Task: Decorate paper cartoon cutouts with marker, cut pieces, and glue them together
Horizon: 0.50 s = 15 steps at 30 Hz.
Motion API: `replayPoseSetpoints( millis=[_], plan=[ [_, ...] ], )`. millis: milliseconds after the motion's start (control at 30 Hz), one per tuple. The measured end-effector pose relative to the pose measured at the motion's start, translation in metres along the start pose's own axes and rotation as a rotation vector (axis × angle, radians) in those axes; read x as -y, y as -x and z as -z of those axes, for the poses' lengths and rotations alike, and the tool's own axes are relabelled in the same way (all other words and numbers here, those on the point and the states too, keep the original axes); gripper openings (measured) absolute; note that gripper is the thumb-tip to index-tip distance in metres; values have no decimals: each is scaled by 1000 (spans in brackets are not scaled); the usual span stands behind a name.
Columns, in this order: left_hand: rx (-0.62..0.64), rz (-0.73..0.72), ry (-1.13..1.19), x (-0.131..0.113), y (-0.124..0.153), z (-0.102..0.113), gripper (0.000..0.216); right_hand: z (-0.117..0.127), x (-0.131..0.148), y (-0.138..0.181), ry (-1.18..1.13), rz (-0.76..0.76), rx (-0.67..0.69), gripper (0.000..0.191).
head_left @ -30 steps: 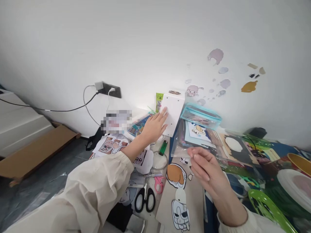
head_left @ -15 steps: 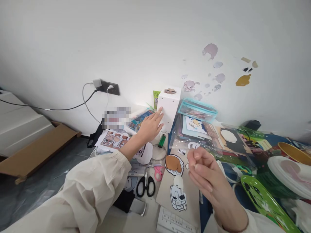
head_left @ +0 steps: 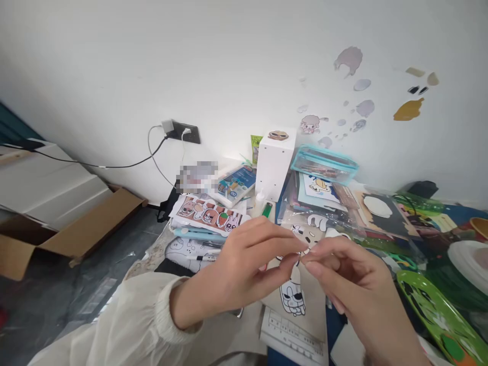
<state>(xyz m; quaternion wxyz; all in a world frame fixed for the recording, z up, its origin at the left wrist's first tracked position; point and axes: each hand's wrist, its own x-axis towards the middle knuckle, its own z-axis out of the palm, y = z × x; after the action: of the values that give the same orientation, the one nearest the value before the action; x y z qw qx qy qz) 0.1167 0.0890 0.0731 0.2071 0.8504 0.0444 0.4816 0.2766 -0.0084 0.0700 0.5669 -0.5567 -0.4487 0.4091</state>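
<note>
My left hand (head_left: pixel 251 262) and my right hand (head_left: pixel 354 274) meet above a grey cardboard sheet (head_left: pixel 314 325), thumbs and fingers pinched together at the tips. Whatever sits between the fingertips is too small to make out. Below them on the cardboard lies a paper cut-out of a white rabbit-like figure with dark glasses (head_left: pixel 293 301), and more cut-outs are partly hidden by my fingers. A white ruler (head_left: pixel 292 335) pokes out under the cardboard's near end. Beyond my left hand lie a green lighter (head_left: pixel 267 209) and a small white bottle (head_left: pixel 260 199).
Behind stand a white box (head_left: pixel 275 165) and a turquoise clear pencil case (head_left: pixel 324 163). A printed character sheet (head_left: pixel 208 213) lies left, a green tray (head_left: pixel 438 310) and a lidded tub (head_left: pixel 468 264) right. Cut-out pieces (head_left: pixel 408 110) stick to the wall. Cardboard boxes (head_left: pixel 102 223) are on the floor.
My left hand has left the white box and come back down to the right, its fingertips now against those of my right hand. The view has shifted slightly left.
</note>
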Motion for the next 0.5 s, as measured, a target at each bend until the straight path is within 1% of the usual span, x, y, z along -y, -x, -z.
replayPoseSetpoints(
  millis=[100,267,333,400,500],
  plan=[
    [-3,-17,24,-1,5,1,22,-2,7,6,76,-4,-26,9],
    [21,-125,-17,-2,13,5,26,-1,12,10,186,17,-55,8],
    [18,-116,4,-4,14,7,27,0,13,12,197,-4,-39,9],
    [3,-28,107,-7,14,7,23,2,13,14,183,-26,-4,8],
    [-6,218,348,-11,16,6,18,2,13,17,151,-5,52,6]
  ],
)
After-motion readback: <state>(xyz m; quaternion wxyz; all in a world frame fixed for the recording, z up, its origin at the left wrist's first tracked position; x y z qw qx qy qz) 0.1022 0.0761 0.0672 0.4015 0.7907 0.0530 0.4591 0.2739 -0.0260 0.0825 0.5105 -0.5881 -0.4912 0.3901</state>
